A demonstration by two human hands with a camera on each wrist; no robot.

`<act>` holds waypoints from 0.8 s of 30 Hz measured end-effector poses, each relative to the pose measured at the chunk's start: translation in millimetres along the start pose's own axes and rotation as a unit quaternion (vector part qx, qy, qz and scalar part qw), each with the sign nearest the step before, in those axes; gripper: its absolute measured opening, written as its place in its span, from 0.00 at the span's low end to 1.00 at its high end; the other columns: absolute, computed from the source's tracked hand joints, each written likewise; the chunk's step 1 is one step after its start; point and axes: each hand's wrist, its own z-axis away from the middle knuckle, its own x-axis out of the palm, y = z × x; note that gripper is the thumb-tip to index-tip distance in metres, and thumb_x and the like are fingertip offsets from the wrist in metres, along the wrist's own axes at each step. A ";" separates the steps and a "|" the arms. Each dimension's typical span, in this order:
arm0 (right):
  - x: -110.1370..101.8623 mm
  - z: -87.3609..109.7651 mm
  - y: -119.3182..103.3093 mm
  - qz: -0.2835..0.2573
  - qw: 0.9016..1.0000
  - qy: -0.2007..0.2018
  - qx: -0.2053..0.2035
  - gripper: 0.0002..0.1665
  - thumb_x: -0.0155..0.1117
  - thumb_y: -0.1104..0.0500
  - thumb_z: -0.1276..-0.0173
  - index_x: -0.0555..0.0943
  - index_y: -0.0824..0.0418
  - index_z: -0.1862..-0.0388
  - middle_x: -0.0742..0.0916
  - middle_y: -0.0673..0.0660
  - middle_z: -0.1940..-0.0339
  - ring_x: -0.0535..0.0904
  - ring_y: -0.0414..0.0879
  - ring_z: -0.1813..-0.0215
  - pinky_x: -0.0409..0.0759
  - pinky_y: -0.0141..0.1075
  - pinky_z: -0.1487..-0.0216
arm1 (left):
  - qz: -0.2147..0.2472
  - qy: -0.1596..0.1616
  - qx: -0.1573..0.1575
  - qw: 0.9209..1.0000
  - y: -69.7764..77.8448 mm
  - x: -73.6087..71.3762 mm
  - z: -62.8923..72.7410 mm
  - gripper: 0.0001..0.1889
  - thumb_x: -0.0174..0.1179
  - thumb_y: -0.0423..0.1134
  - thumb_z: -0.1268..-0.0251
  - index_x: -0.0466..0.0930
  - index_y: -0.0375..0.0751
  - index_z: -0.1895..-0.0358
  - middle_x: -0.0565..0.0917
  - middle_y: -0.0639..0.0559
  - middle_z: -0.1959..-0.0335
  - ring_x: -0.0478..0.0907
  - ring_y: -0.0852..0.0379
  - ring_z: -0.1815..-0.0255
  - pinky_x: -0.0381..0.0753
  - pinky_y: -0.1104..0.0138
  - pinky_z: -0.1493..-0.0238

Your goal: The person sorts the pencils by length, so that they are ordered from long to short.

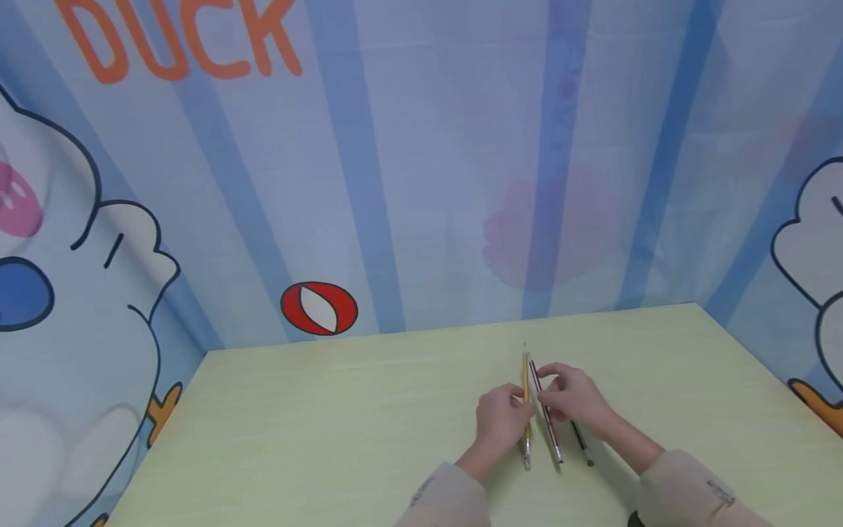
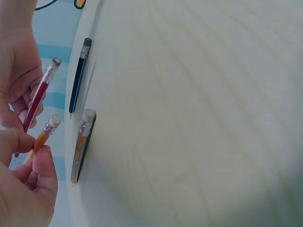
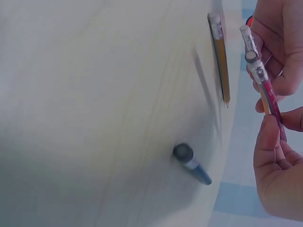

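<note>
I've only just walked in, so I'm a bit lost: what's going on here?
Someone's left hand pinches a yellow pencil while the right hand holds a red pencil. Both are held up close together, over the table. A dark pencil and a second yellow pencil lie on the table near the hands, held by neither.

Yellow pencil beside red pencil.
</note>
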 end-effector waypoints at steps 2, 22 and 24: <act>2.7 0.8 -3.1 -0.016 1.000 0.000 -0.008 0.24 0.55 0.68 0.46 0.68 0.71 0.48 0.80 0.56 0.81 0.73 0.42 0.83 0.72 0.32 0.81 | 0.016 0.001 -0.002 1.000 -1.3 -3.1 0.2 0.10 0.61 0.35 0.52 0.79 0.39 0.64 0.77 0.57 0.81 0.69 0.66 0.85 0.68 0.75 0.84; 44.1 -2.4 -22.3 -0.124 0.992 -0.014 -0.004 0.23 0.56 0.69 0.44 0.67 0.70 0.48 0.79 0.52 0.81 0.75 0.40 0.82 0.77 0.33 0.78 | 0.061 -0.025 0.023 0.998 -32.6 -53.8 12.6 0.11 0.57 0.32 0.53 0.77 0.36 0.62 0.80 0.52 0.75 0.74 0.66 0.81 0.72 0.75 0.80; 48.6 -1.5 -23.9 -0.130 0.991 -0.022 -0.007 0.23 0.56 0.68 0.44 0.66 0.70 0.48 0.78 0.52 0.81 0.75 0.40 0.82 0.76 0.33 0.79 | 0.065 -0.027 0.026 0.997 -36.8 -58.9 14.0 0.11 0.57 0.32 0.52 0.77 0.36 0.63 0.81 0.52 0.76 0.74 0.66 0.81 0.73 0.76 0.80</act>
